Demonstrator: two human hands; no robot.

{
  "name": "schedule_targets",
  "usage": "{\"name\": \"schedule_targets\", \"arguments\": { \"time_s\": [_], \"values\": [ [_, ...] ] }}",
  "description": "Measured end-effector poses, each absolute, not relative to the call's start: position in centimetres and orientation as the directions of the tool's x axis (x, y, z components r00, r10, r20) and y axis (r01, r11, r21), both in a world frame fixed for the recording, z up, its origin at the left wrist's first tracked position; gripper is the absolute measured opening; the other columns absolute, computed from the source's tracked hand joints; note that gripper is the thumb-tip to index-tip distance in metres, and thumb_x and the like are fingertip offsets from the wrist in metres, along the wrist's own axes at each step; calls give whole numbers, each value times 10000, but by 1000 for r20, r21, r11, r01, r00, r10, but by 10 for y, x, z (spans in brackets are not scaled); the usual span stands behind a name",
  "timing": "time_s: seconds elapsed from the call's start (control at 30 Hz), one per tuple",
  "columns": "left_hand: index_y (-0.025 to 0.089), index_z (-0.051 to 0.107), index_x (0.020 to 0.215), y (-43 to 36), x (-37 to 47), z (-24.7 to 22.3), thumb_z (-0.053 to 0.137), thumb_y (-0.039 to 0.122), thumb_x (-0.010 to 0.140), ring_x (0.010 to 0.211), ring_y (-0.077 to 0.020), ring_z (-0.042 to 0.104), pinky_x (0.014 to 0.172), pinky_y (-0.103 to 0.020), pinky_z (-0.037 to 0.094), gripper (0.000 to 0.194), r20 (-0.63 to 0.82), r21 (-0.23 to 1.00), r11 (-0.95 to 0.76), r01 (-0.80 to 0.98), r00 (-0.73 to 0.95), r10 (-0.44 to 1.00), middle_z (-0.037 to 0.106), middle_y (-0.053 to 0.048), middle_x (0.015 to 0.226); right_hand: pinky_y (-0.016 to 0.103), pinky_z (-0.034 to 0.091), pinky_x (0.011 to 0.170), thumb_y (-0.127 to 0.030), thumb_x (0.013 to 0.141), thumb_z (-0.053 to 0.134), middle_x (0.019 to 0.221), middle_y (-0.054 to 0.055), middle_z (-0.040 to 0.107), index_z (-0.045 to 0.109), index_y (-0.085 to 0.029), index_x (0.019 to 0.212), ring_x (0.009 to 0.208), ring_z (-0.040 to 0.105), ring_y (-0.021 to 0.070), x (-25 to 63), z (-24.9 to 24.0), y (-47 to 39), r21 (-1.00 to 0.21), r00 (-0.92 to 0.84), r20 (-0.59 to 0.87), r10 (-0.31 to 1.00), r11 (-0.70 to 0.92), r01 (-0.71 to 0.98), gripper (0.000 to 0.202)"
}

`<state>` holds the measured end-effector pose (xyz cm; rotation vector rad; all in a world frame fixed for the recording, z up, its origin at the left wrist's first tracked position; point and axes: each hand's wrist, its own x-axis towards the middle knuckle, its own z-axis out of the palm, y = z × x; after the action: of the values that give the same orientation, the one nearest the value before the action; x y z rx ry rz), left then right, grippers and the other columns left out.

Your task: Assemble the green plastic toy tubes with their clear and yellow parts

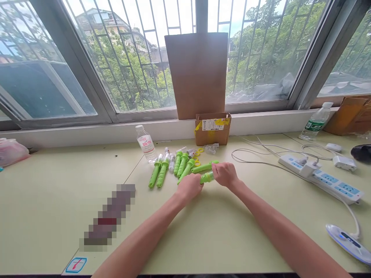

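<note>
My left hand (189, 188) is closed around a light-green plastic handle (205, 178), which lies level just above the table. At its right end is a clear part, and my right hand (226, 173) is closed on that end; the fingers hide most of it. Behind my hands, another green handle (201, 167) lies on the table. More ribbed green handles (182, 164) are grouped to the left of it. Two handles with clear tops (162, 173) lie farther left. Yellow rings (197, 163) and clear plastic pieces (211, 148) lie behind the handles.
A small cardboard box (213, 133) stands by the window ledge, near a water bottle (146, 144). To the right are a power strip (321, 177), loose cables, a second bottle (315, 121) and a white device with a display (348, 243). A blurred-out object (110, 216) lies left.
</note>
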<state>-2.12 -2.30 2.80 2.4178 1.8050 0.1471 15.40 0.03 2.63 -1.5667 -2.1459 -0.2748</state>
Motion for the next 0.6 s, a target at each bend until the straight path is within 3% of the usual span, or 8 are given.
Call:
{"name": "schedule_targets", "arguments": {
  "time_s": [0.2,0.37,0.5,0.6],
  "values": [
    [168,651,892,-24,-19,28,422,244,853,698,-248,659,632,-314,460,244,49,43,-305,951,303,952,688,-120,791,280,177,502,-252,934,340,544,52,633,606,-173,545,462,494,127,152,28,0,-113,-209,423,882,280,953,478],
    [152,631,934,-23,-20,30,404,193,864,698,-263,667,621,-324,471,240,137,-56,-311,949,316,939,687,-119,766,275,157,491,-249,943,310,529,38,600,584,-165,559,441,443,114,153,21,0,-124,-184,518,835,286,950,479],
    [139,621,912,-19,-26,35,350,91,846,715,-277,662,617,-333,460,283,209,-135,-322,937,345,915,675,-135,784,273,177,499,-275,942,324,586,41,601,594,-158,619,501,464,120,157,13,1,-45,-339,638,692,473,880,437],
    [134,613,914,-13,-36,39,330,63,835,731,-284,653,614,-332,446,302,258,-158,-287,945,320,912,665,-141,794,261,244,530,-388,906,438,685,44,627,640,-154,825,601,510,143,158,12,1,30,-462,685,564,612,791,319]
  ]
}}
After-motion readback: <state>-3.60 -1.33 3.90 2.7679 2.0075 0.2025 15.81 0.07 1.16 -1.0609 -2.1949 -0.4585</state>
